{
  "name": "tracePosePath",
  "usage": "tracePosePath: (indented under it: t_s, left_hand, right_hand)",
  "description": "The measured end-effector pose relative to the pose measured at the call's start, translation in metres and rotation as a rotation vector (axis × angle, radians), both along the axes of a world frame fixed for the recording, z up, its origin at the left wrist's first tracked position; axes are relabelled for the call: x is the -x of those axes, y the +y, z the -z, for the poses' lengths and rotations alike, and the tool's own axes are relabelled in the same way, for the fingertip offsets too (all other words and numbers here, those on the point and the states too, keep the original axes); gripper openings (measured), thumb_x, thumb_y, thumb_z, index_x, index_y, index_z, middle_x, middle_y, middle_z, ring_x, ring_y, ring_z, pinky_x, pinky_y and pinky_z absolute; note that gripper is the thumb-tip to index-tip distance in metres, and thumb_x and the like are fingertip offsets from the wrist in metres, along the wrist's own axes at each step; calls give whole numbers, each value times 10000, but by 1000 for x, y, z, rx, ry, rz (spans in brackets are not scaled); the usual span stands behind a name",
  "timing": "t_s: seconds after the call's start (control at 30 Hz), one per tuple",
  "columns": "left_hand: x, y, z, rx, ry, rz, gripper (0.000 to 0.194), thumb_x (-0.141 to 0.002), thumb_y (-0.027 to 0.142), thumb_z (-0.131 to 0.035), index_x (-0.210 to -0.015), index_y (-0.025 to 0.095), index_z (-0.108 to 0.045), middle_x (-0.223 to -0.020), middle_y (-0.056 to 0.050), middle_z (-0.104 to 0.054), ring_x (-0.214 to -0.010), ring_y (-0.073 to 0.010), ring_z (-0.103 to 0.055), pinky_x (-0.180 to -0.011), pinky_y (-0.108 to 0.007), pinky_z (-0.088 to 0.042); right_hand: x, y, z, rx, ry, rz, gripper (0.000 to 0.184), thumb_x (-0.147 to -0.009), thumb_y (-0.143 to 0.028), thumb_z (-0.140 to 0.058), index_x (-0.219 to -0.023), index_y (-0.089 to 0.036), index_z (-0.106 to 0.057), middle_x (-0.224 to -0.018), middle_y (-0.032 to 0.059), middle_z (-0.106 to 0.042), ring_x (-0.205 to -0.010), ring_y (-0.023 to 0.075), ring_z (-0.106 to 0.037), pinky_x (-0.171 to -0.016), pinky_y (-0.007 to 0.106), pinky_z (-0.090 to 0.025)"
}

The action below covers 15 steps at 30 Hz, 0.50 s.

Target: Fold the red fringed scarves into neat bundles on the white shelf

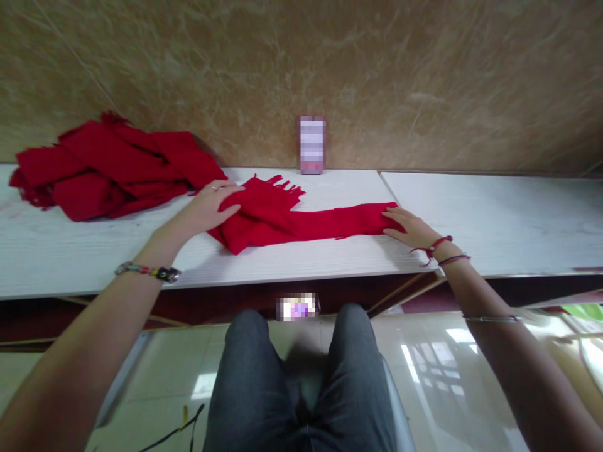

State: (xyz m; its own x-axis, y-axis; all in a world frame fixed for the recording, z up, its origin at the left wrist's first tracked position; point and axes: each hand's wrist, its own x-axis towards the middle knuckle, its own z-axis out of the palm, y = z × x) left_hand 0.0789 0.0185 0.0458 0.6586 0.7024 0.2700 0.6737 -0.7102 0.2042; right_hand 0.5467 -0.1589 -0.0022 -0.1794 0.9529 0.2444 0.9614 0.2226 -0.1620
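Observation:
A red scarf with a fringe lies on the white tabletop, its right part a narrow flat strip and its left part loosely bunched. My left hand rests on the bunched part, thumb apart from the stretched fingers. At the strip's right end, my right hand lies with its fingers extended flat on the cloth. The undersides of both hands are hidden. Left of my left hand is a heap of red fringed cloth, crumpled in loose folds.
A phone-like object, blurred out, leans upright against the brown marbled wall behind the white table. Under the table edge is another blurred bright object. My knees are just below the table front. A dark cord lies on the tiled floor.

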Motion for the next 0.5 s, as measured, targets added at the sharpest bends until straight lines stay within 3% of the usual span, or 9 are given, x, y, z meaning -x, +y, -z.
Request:
tracePosePath:
  t_s: [0.1, 0.33, 0.5]
  left_hand:
    - [-16, -9, 1, 11, 90, 154, 559, -853, 515, -346, -1253, 164, -518, -1362, -96, -438, -1272, -233, -377, -1105, -355, -236]
    - [-1, -1, 36, 131, -183, -93, 663, -883, 500, -208, -1379, 86, -358, -1418, -141, -397, -1322, -202, -345, -1118, -347, -225]
    - [2, 4, 48, 166, -231, -110, 641, -905, 471, -167, -1395, 96, -342, -1455, -124, -353, -1358, -174, -291, -1138, -325, -175]
  right_hand:
    - [5, 1, 9, -76, 52, 3, 494, -830, -434, -491, -1240, -166, -552, -1314, 148, -529, -1251, 286, -457, -1064, 509, -356]
    - [3, -3, 21, -142, 108, 18, 503, -834, -427, -480, -1276, -191, -522, -1344, 141, -498, -1278, 290, -420, -1069, 521, -342]
    - [3, -3, 20, -144, 93, 12, 513, -839, -443, -460, -1272, -174, -521, -1342, 156, -495, -1272, 291, -425, -1068, 510, -347]
